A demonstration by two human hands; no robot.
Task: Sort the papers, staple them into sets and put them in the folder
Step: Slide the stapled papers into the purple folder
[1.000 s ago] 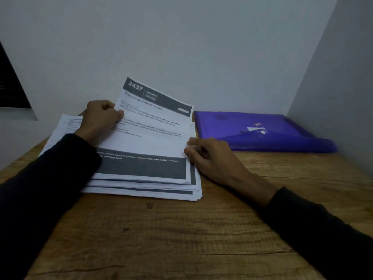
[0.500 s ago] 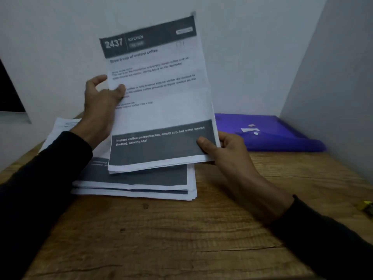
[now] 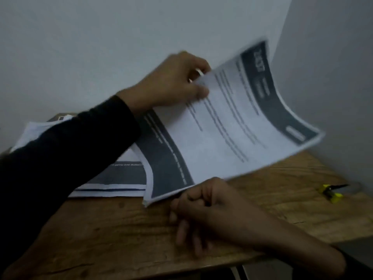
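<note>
Head view, wide and looking down on a wooden table [image 3: 121,235] set into a corner of grey walls. Printed sheet [image 3: 232,126] lifted off the surface and swung out to the right, curling, blurred; white paper with a dark band along each short end, rows of dark text between, too smeared to read. Pinched along its upper edge by the left hand [image 3: 173,81], fingers curled over the paper, arm in a black sleeve [image 3: 60,154] reaching across. Lower edge of the sheet just above the right hand [image 3: 205,211], knuckles bent, fingertips down on the wood; cannot tell whether that hand touches or grips the paper. Stack of papers [image 3: 113,178] lying flat on the table at left, same dark bands showing at its near edge, partly covered by the sleeve and by the raised sheet. Small yellow and black object [image 3: 331,191] on the table at far right, near the wall, well apart from both hands; too blurred to name.
</note>
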